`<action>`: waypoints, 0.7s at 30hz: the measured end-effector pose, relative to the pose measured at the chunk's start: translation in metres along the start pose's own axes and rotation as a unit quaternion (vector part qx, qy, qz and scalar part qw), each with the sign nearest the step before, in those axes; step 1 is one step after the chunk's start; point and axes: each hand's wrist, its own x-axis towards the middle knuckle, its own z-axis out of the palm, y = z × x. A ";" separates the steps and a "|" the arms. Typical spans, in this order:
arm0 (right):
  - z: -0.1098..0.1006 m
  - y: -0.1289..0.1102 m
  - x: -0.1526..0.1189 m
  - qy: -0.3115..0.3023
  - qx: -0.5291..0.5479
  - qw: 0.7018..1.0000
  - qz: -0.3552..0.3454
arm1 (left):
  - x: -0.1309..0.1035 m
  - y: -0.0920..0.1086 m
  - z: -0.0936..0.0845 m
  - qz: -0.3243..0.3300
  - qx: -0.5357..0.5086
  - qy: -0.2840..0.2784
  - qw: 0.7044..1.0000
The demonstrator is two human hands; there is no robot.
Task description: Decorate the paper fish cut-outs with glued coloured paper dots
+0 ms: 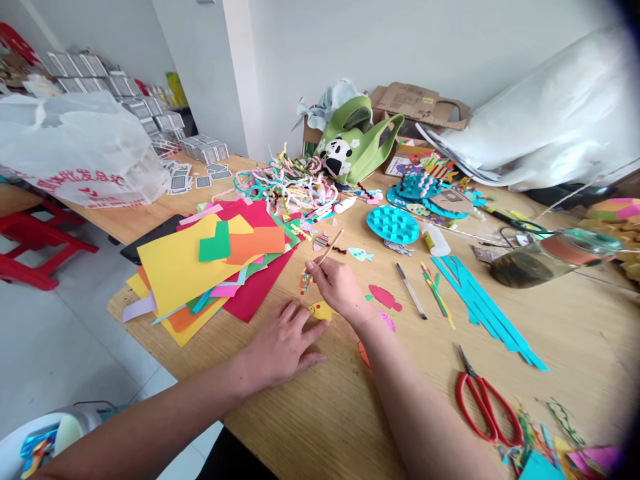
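My right hand (340, 285) grips a thin wooden stick (333, 245) that points up and to the right over the wooden table (575, 333). Just left of its fingers lies a small striped paper fish (305, 281). My left hand (283, 343) lies flat on the table, fingers spread, its fingertips touching a yellow paper fish (323, 310). A red paper fish (385, 297), a pink one (387, 321) and a light blue one (360, 254) lie close to my right hand.
A stack of coloured paper sheets (200, 267) lies at the left. Red scissors (483, 403), teal paper strips (480, 300), a pen (411, 291), a glue bottle (434, 239), a teal disc (393, 224), pipe cleaners (285, 183), a green panda bag (350, 147) and a glass jar (550, 257) also sit here.
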 end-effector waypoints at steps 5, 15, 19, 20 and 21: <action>0.001 0.000 0.000 0.000 -0.001 1.000 0.002 | 0.001 -0.001 -0.002 -0.002 0.000 0.003 1.000; -0.013 0.000 0.001 0.059 0.077 0.994 0.049 | 0.001 -0.001 -0.001 0.006 0.001 0.002 1.000; -0.025 -0.009 0.000 0.086 0.067 0.993 0.053 | 0.001 -0.002 -0.002 0.009 -0.001 -0.001 1.000; -0.028 -0.012 -0.003 0.092 0.064 0.992 0.053 | 0.001 -0.002 -0.001 0.009 -0.001 -0.001 1.000; -0.031 -0.014 -0.007 0.096 0.060 0.992 0.053 | 0.001 -0.002 -0.001 0.009 0.000 -0.001 1.000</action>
